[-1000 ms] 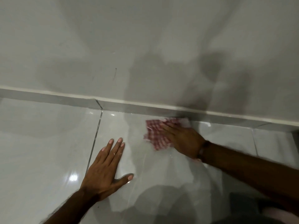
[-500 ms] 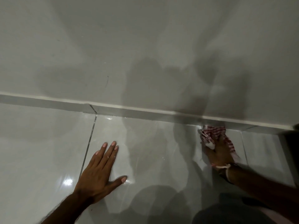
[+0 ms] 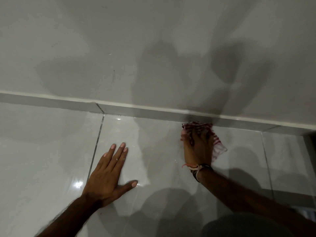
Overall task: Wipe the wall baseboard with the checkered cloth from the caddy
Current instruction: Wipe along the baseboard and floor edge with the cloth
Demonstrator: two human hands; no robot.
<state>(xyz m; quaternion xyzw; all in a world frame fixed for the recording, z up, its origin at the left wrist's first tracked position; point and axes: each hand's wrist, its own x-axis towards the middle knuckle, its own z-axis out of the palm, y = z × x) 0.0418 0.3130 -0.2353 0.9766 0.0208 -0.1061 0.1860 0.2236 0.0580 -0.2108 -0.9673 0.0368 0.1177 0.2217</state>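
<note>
A grey baseboard [image 3: 150, 112] with a white top edge runs across the view where the wall meets the glossy floor. My right hand [image 3: 198, 147] grips the red-and-white checkered cloth [image 3: 218, 144] and presses its bunched end against the baseboard right of centre. Part of the cloth hangs out to the right of my fingers. My left hand [image 3: 109, 175] lies flat on the floor tile with fingers spread, well left of the cloth. The caddy is out of view.
The pale grey wall [image 3: 153, 48] fills the upper half, crossed by shadows. Glossy floor tiles [image 3: 51, 151] with grout lines lie below. A dark vertical edge [image 3: 310, 151] stands at the far right. My knee [image 3: 239, 224] shows at the bottom right.
My right hand first swept the cloth to the right along the baseboard, then came back a little leftward. My left hand stays planted on the floor.
</note>
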